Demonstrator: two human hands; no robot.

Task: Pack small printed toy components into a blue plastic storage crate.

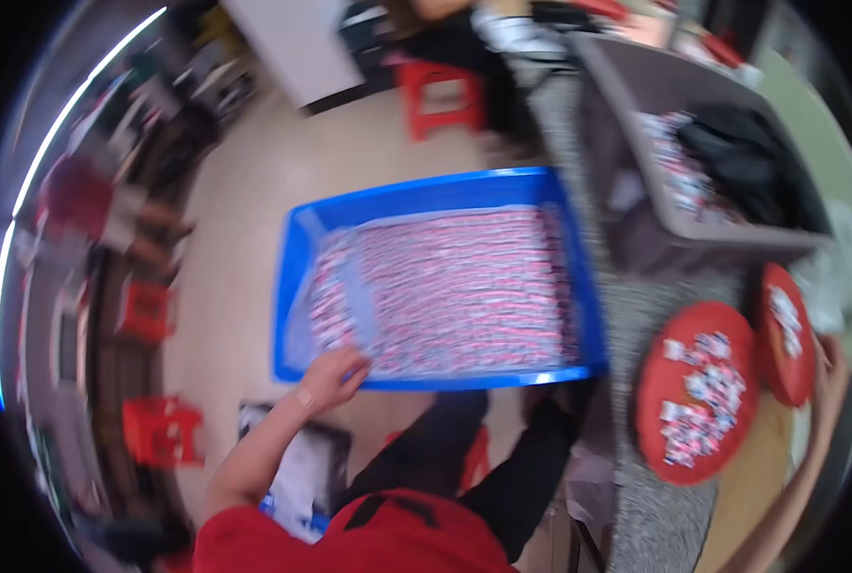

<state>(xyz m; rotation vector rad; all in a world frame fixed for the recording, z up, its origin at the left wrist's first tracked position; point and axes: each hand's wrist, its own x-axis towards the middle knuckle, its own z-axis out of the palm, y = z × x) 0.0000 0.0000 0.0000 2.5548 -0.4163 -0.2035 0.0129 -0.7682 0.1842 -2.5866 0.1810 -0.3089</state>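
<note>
A red plastic stool stood at far left. The left hand was positioned at the near-left rim of the blue plastic tub, fingers curled close together; whether they clamped anything could not be determined. Small pink-and-white packets lay in rows inside the tub. To the right, the speckled countertop supported a grey bin and a round red tray bearing packets. The right hand was located at the second red tray; motion blur obscured its grip.
</note>
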